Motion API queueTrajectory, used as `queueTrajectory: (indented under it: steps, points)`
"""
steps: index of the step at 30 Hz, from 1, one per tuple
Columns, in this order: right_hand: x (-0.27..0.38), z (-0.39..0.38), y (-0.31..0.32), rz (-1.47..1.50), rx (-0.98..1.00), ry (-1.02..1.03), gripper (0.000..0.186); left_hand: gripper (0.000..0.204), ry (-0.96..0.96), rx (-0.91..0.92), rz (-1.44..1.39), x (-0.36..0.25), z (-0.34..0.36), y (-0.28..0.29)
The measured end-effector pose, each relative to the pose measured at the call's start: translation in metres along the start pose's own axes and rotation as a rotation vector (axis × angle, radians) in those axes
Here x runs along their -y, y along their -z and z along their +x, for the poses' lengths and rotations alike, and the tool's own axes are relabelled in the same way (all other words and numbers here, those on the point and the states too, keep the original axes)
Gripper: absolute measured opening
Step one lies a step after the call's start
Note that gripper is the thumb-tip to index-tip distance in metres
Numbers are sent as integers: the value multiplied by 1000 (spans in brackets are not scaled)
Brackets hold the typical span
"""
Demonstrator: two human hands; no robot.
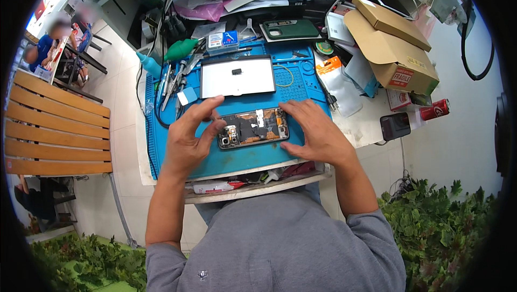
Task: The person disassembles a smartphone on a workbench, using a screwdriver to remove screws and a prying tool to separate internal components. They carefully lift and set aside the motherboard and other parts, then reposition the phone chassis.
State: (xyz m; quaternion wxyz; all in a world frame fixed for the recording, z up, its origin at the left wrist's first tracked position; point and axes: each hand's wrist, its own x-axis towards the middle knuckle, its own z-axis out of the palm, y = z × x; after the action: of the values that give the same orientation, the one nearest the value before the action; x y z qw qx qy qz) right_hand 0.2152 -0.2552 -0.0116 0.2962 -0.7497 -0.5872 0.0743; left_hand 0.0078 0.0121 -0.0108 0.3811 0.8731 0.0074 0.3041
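An opened smartphone [253, 129] lies across the blue work mat [221, 164], its inner boards and camera lenses bare. Beside its left end is my left hand [191, 137], thumb and forefinger apart; the thumb tip is near the upper left corner and nothing shows between them. Around the right end is my right hand [318, 132], forefinger at the upper corner and thumb at the lower one, gripping it by the edges. Just beyond the phone sits a shallow tray [221, 79] with a white inside and a small black part [236, 71] in it.
Hand tools [175, 84], a green air blower [180, 49] and a teal bottle [149, 65] crowd the left. A green phone case [291, 29] lies at the back. Cardboard boxes [385, 44], a black device [395, 126] and a red can [434, 110] stand right. An open drawer [258, 184] is near my body.
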Motion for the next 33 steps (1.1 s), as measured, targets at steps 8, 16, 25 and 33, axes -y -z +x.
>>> queueTrajectory:
  steps: [8, 16, 25, 33]
  points:
    - [15, -4, 7, 5, -121, -9, 56, 55, 129, 66, -54, -18, 13, 8]
    - [80, -51, -18, 79, 322, 122, 24, 57, 173, 65, -4, -12, 9, 14]
    - [86, -88, -78, -81, 278, 109, 19, 58, 172, 49, -6, -19, 8, 5]
    - [115, -143, -77, -6, 316, 109, 17, 59, 102, 98, -9, -24, 1, 9]
